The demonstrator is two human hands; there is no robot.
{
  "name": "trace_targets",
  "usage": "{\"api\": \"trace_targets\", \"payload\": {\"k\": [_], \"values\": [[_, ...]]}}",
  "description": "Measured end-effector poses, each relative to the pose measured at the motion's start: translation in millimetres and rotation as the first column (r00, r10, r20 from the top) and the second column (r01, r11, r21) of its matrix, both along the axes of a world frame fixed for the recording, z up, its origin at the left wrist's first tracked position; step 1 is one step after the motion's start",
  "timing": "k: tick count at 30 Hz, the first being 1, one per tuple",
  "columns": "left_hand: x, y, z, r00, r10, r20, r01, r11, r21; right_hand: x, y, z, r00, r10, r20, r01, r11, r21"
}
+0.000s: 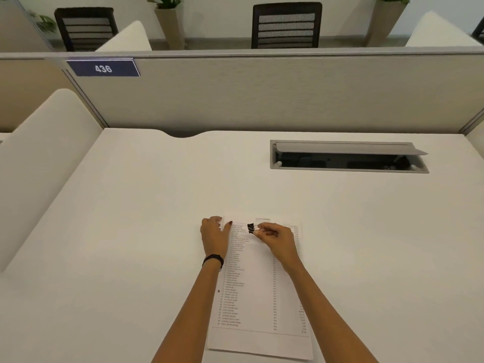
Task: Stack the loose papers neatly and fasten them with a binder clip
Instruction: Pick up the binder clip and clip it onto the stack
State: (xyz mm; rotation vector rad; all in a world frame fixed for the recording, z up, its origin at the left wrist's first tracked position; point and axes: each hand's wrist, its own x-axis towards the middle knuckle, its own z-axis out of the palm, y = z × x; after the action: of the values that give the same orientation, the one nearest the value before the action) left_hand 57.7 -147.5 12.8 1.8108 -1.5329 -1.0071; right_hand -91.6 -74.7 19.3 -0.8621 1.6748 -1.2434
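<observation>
A smooth, matte off-white tabletop point(131, 231) carries a stack of white papers point(262, 297), long side running away from the person, the top sheet printed with fine rows of text too small to read. The stack's near edge lies close to the tabletop's front; its left edges look roughly flush, though the far left corner is hidden under the left hand point(214, 231). That hand lies flat and unclenched, fingers spread, pressing the sheets' upper left, a dark band on its wrist. The right hand point(275, 235) pinches the wire handles of a small black binder clip point(251, 228) between thumb and fingertips, the clip held above the upper part of the page, just right of the left thumb; whether its mouth is spread cannot be made out. Wide bare surface lies open on both sides. Farther back, a grey rectangular cable hatch point(348, 157) stands with its lid propped, before a fabric partition point(262, 100) bearing a blue "436" plate point(103, 68)
</observation>
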Motion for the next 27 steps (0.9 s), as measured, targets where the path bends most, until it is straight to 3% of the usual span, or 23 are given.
{"api": "trace_targets", "payload": {"k": [16,27], "values": [[-1.9,-15.6,-1.5,0.998,-0.030,0.052,0.026,0.996,0.081,-1.9,2.7,-19.1,0.998,-0.010,0.062,0.011,1.000,-0.005],[-5.6,-11.8,-4.9,0.988,0.002,-0.154,0.012,0.996,0.089,-2.3,3.6,-19.8,0.996,-0.002,0.090,0.004,1.000,-0.022]]}}
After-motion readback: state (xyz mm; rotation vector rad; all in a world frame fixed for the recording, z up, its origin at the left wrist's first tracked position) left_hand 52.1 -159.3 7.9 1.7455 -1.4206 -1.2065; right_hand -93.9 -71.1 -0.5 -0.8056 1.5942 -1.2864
